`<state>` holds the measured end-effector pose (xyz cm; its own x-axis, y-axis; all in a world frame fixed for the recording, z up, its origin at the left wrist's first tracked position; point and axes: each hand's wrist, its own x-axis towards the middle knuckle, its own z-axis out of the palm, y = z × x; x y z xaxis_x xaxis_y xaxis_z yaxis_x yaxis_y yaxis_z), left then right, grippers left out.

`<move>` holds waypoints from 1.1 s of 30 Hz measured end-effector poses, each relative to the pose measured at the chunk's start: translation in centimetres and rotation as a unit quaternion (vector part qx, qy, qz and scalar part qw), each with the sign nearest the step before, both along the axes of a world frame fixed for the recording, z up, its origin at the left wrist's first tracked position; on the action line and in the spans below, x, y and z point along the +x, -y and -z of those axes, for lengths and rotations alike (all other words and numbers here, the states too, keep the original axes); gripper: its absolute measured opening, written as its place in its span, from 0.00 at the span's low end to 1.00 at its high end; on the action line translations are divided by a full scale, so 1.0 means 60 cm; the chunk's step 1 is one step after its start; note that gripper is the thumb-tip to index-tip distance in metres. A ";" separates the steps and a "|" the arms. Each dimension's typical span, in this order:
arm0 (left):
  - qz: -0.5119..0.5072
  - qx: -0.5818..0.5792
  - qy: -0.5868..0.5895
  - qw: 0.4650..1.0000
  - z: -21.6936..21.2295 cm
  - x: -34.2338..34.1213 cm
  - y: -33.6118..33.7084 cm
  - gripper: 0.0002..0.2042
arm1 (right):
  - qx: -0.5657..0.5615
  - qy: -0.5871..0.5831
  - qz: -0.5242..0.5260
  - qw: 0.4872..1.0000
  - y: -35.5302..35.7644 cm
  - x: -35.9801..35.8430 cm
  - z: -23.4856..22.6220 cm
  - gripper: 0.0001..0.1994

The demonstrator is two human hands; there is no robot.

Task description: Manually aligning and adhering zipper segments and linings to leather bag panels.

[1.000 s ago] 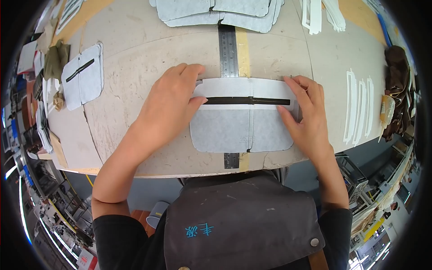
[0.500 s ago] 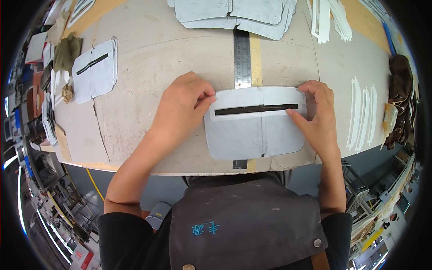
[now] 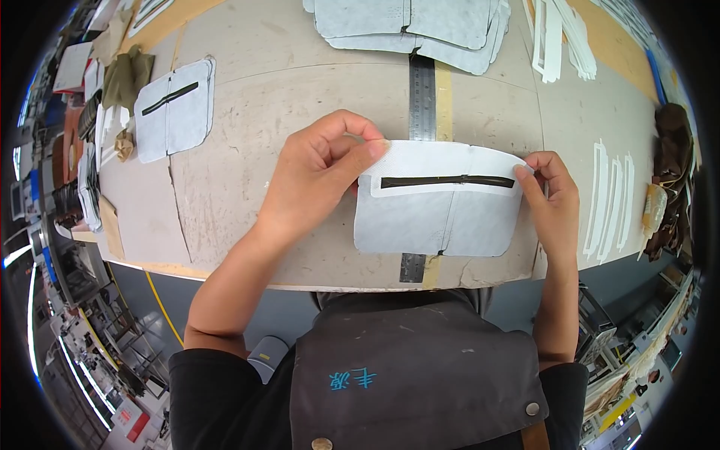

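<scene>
A pale grey panel [image 3: 409, 217] with rounded corners is in front of me, over the table. Across its upper part runs a long dark slot [image 3: 427, 182], edged by a white frame-shaped strip. My left hand [image 3: 319, 176] is closed, pinching the panel's upper left edge between thumb and fingers. At the upper right corner, my right hand [image 3: 555, 199] pinches the same panel. The upper edge curves up between the hands. Beneath the panel lies a metal ruler [image 3: 422, 94], whose ends stick out above and below it, beside a yellowish strip of tape [image 3: 444, 97].
More pale panels [image 3: 409, 37] are stacked at the far middle. A small pile of slotted panels [image 3: 176, 112] lies at the left. White frame strips [image 3: 609, 199] lie at the right, others [image 3: 551, 45] farther back. Brown material [image 3: 667, 172] sits along the right edge.
My left hand has moved onto the panel's upper left edge and grips it. My right hand has closed on the upper right corner. The panel's upper edge is now lifted and bent.
</scene>
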<state>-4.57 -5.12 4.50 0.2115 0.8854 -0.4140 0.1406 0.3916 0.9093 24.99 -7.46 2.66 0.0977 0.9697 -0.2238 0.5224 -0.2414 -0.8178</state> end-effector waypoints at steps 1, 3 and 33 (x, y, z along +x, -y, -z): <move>-0.002 0.000 -0.002 1.000 -0.001 0.000 0.001 0.05 | 0.000 -0.002 -0.002 1.000 -0.001 0.000 0.001 0.04; -0.003 0.008 -0.001 1.000 -0.001 0.002 0.002 0.05 | 0.004 -0.112 0.026 0.993 0.000 0.000 0.003 0.05; -0.062 0.017 -0.039 0.997 0.042 -0.031 -0.016 0.06 | -0.031 -0.269 0.055 0.961 0.023 -0.024 -0.045 0.14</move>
